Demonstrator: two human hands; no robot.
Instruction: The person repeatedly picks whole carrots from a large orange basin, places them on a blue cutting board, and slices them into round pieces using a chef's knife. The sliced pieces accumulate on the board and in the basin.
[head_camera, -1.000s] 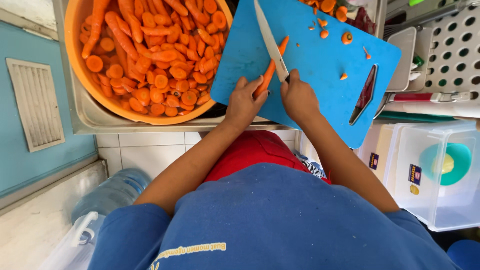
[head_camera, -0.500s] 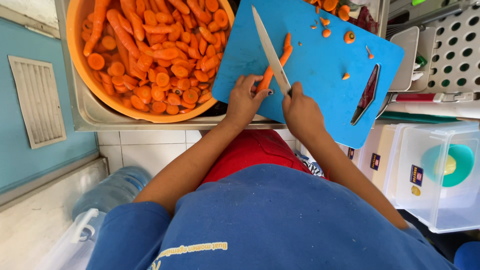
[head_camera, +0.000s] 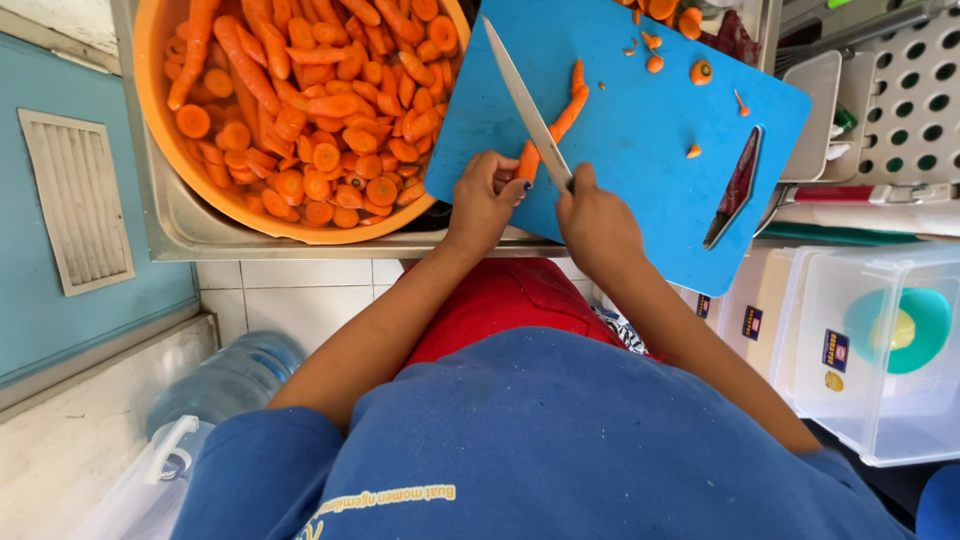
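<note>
A blue cutting board (head_camera: 650, 190) lies tilted over the edge of a steel sink. My left hand (head_camera: 484, 205) pins the near end of a long carrot (head_camera: 560, 115) flat on the board. My right hand (head_camera: 596, 222) grips the handle of a kitchen knife (head_camera: 525, 105), whose long blade lies across the carrot close to my left fingertips. Small carrot ends (head_camera: 696, 72) and bits are scattered over the far part of the board.
An orange basin (head_camera: 300, 110) heaped with cut carrot pieces sits in the steel sink (head_camera: 170, 225) to the left. A white perforated rack (head_camera: 905, 100) stands at the right, clear plastic boxes (head_camera: 860, 350) below it, and a water bottle (head_camera: 225, 385) on the floor.
The knife blade has swung leftward across the carrot, and my right hand has shifted slightly toward me. My left hand stays on the carrot's near end.
</note>
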